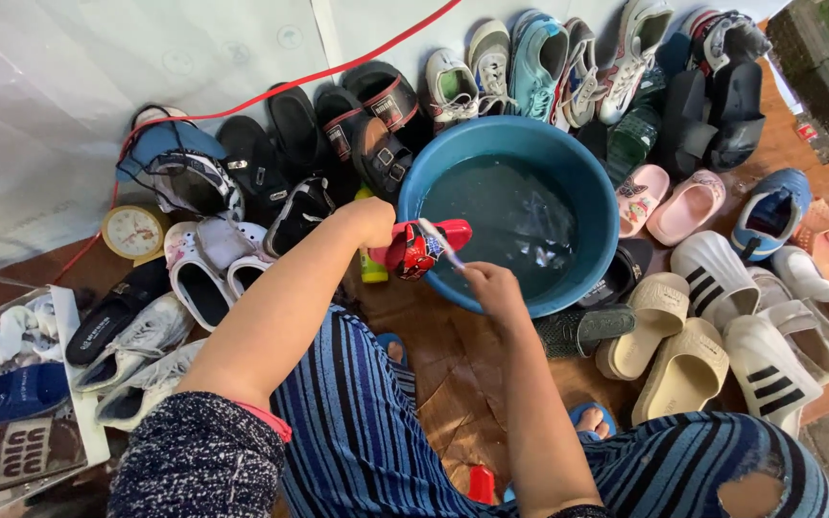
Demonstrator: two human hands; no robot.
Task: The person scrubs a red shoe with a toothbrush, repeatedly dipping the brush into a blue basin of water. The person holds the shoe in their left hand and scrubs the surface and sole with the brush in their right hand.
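Note:
My left hand [368, 223] grips a small red slipper [424, 246] with a printed figure on it, held over the near rim of a blue basin [568, 163] of dark water. My right hand [491, 286] is closed on a thin brush [441, 243] whose pale handle lies across the slipper. Both hands meet at the basin's left front edge. My knees in blue striped trousers fill the bottom of the view.
Shoes ring the basin: black sandals [367, 125] and sneakers [491, 67] behind, pink slippers [669, 201] and white striped slides [722, 278] right, white clogs [203, 269] left. A yellow clock [133, 230] and a green-yellow bottle [372, 267] sit left. A red cable [271, 96] crosses the white sheet.

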